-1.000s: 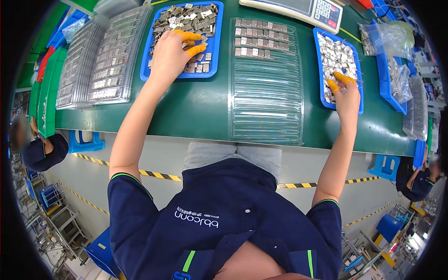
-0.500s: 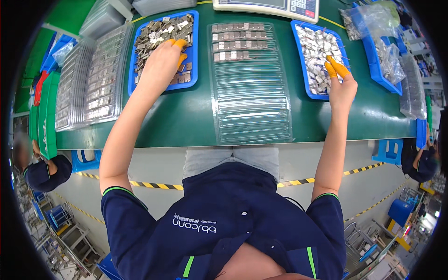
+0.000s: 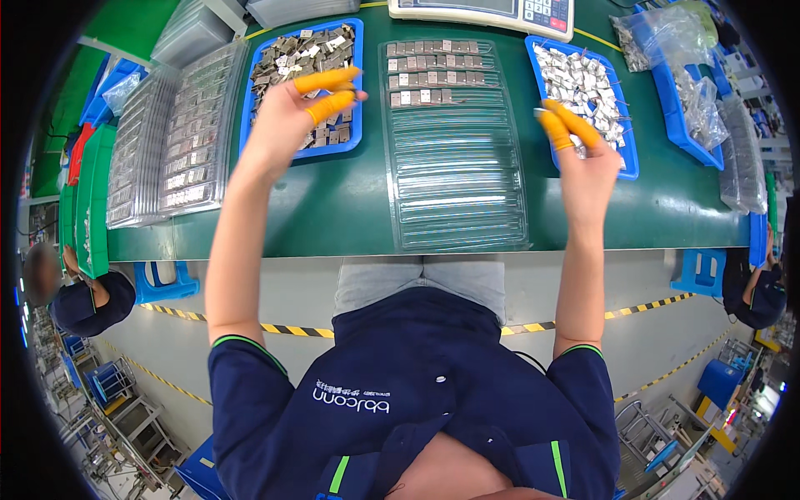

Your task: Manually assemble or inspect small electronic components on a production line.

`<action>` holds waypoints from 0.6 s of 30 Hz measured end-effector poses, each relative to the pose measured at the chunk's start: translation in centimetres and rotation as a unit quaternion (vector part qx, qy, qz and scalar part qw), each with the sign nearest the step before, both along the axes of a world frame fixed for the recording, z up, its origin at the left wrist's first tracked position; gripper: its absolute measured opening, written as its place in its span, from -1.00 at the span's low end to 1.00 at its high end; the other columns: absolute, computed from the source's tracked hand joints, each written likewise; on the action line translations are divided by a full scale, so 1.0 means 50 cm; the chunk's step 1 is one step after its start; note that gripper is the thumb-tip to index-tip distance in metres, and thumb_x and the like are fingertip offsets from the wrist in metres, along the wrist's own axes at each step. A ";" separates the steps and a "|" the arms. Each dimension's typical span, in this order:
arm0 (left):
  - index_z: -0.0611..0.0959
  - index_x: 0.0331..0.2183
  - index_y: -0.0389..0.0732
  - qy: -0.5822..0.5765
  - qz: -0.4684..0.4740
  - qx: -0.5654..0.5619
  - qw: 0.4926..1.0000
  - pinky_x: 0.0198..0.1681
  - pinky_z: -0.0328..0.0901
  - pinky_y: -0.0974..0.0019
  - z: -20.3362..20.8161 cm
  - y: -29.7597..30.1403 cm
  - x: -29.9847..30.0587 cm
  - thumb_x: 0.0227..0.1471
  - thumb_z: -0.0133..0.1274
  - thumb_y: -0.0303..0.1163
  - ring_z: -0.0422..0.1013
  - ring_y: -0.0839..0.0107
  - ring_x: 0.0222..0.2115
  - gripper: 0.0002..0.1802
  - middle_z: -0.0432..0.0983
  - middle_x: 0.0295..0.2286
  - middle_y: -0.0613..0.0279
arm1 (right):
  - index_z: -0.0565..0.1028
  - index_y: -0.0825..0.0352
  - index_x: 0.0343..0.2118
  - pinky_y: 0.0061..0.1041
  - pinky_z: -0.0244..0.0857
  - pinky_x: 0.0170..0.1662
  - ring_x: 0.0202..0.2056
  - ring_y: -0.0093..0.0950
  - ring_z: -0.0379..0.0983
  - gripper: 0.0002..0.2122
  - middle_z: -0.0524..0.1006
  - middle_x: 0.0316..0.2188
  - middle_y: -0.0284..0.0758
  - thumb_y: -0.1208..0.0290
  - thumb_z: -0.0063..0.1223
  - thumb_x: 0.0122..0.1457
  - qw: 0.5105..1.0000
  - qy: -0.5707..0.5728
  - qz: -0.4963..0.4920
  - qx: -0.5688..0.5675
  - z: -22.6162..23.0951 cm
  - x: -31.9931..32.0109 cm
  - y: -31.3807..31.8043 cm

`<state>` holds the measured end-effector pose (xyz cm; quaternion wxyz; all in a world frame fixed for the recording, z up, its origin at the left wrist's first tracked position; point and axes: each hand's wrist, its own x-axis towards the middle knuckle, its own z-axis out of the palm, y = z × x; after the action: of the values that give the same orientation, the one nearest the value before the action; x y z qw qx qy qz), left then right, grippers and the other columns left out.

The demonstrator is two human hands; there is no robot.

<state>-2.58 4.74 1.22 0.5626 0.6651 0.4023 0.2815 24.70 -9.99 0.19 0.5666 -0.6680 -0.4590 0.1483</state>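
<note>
Over the right edge of a blue tray of small grey metal pieces is my left hand, with yellow finger cots on its digits. Its fingers curve together, and motion blurs whatever sits at their tips. My right hand, also in yellow cots, is at the left edge of another blue tray, full of small white pieces. Thumb and finger pinch a small white piece. Between the hands lies a clear plastic slotted tray; metal pieces fill several of its upper rows.
Stacked clear trays stand at the left, beside green bins. A scale sits at the far edge. To the right is a blue bin with plastic bags. Co-workers sit at both sides.
My left hand has come up out of the metal pieces and shifted right. The right hand has lifted from the white pieces and moved left, pinching one.
</note>
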 end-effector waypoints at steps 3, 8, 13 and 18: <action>0.49 -0.16 -0.37 -0.172 -0.002 -0.128 0.977 -0.08 0.32 0.41 0.005 -0.067 0.045 0.02 -0.05 -0.54 0.42 0.30 -0.20 -0.71 0.45 -0.22 0.08 | 0.55 0.37 -0.29 -0.67 0.24 -0.18 -0.32 -0.64 0.42 -0.81 0.56 -0.36 -0.33 0.53 0.13 -0.03 0.992 0.078 0.097 -0.001 -0.004 -0.062 0.012; 0.47 -0.16 -0.36 -0.310 0.046 -0.234 0.920 -0.17 0.39 0.38 -0.020 -0.142 0.093 0.01 -0.02 -0.52 0.43 0.28 -0.23 -0.70 0.45 -0.26 0.12 | 0.53 0.40 -0.28 -0.65 0.27 -0.18 -0.30 -0.61 0.44 -0.79 0.55 -0.34 -0.31 0.58 0.11 -0.04 0.967 0.205 0.153 0.019 0.003 -0.139 0.021; 0.47 -0.18 -0.34 -0.380 0.124 -0.222 0.889 -0.16 0.39 0.34 -0.044 -0.178 0.139 -0.06 0.02 -0.61 0.41 0.43 -0.25 -0.69 0.45 -0.28 0.17 | 0.55 0.37 -0.30 -0.64 0.28 -0.19 -0.32 -0.58 0.45 -0.78 0.55 -0.34 -0.30 0.64 0.10 -0.08 0.978 0.171 0.115 0.038 -0.005 -0.170 0.014; 0.48 -0.19 -0.35 -0.391 0.174 -0.188 0.884 -0.14 0.37 0.31 -0.050 -0.199 0.168 -0.08 0.05 -0.61 0.41 0.40 -0.24 -0.69 0.44 -0.26 0.15 | 0.56 0.37 -0.34 -0.60 0.29 -0.19 -0.31 -0.53 0.45 -0.78 0.56 -0.37 -0.31 0.69 0.11 -0.12 0.987 0.075 0.057 0.133 -0.019 -0.177 0.016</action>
<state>5.84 -5.21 -1.30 0.7309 0.3023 0.3042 0.5309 15.83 -9.19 -0.76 0.6736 -0.5464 -0.4686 0.1677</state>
